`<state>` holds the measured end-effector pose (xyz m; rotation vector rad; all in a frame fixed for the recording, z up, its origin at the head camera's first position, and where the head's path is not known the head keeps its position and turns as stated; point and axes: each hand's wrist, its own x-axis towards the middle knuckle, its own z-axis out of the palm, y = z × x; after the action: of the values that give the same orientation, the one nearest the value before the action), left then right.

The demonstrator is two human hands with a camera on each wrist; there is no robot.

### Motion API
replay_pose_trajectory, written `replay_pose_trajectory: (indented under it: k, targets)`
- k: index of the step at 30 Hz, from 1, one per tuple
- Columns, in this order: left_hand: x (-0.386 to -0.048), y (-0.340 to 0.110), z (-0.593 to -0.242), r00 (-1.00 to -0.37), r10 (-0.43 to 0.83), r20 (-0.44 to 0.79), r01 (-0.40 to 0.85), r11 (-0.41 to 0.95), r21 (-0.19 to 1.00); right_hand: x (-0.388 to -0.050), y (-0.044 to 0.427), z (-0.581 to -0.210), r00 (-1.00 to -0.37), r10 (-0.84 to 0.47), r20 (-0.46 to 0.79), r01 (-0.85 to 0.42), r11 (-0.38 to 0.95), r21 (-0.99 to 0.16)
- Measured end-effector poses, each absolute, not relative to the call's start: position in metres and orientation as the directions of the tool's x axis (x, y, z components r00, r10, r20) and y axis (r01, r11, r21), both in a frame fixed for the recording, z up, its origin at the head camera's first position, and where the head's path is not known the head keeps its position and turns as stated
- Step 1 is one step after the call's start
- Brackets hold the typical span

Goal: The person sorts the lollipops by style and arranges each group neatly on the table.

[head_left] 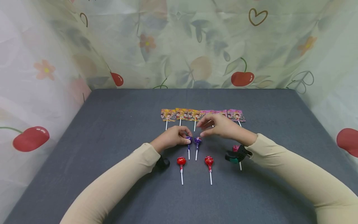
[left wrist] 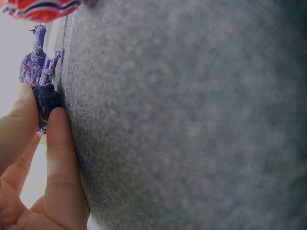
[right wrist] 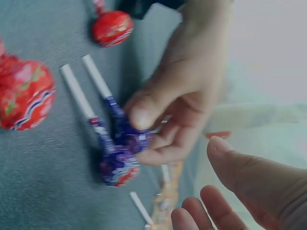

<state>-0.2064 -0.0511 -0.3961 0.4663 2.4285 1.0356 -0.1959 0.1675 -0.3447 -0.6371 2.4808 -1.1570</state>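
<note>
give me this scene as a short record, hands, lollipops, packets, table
left hand: pinches the left purple lollipop
right hand: holds nothing, near the right purple lollipop
red lollipops: two, lying apart, nearer the person than the purple ones
pink lollipop: partly hidden by the right wrist camera
back row: orange packets left, pink packets right
table: dark grey

I have the left hand (left wrist: 60, 182) at lower left, thumb and 1 finger pinching a dark purple wrapped lollipop (left wrist: 47, 99). Just past it I see another purple wrapped lollipop (left wrist: 29, 70), its twisted wrapper pointing up the frame; I can't tell if the 2 touch. A red lollipop (left wrist: 44, 10) with a wavy stripe is cut by my top edge. Grey, blurred worktop (left wrist: 187, 120) fills the rest rightward.
</note>
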Motion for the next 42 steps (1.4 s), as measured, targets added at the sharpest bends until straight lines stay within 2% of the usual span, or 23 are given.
replay_pose_trajectory:
  k: [10,18,23,32,42]
  targets:
    - [-0.205,-0.051,-0.395,-0.842,0.461,-0.281,0.124,0.671,0.731,-0.176,0.187,-0.332,-0.885,-0.464,-0.034,-0.26,0.553,-0.791]
    - [-0.205,-0.05,-0.395,-0.843,0.457,-0.282,0.124,0.677,0.726,-0.154,0.196,-0.345,-0.889,-0.457,0.0,-0.259,0.503,-0.825]
    - [-0.205,-0.05,-0.395,-0.846,0.45,-0.286,0.118,0.682,0.722,-0.141,0.195,-0.363,-0.872,-0.489,-0.024,-0.235,0.461,-0.856]
    - [-0.205,-0.051,-0.395,-0.85,0.446,-0.28,0.121,0.683,0.72,-0.127,0.193,-0.386,-0.803,-0.575,-0.156,-0.148,0.446,-0.883]
    - [-0.204,-0.05,-0.395,-0.848,0.441,-0.295,0.107,0.686,0.72,-0.125,0.193,-0.395,-0.806,-0.567,-0.169,-0.147,0.469,-0.871]
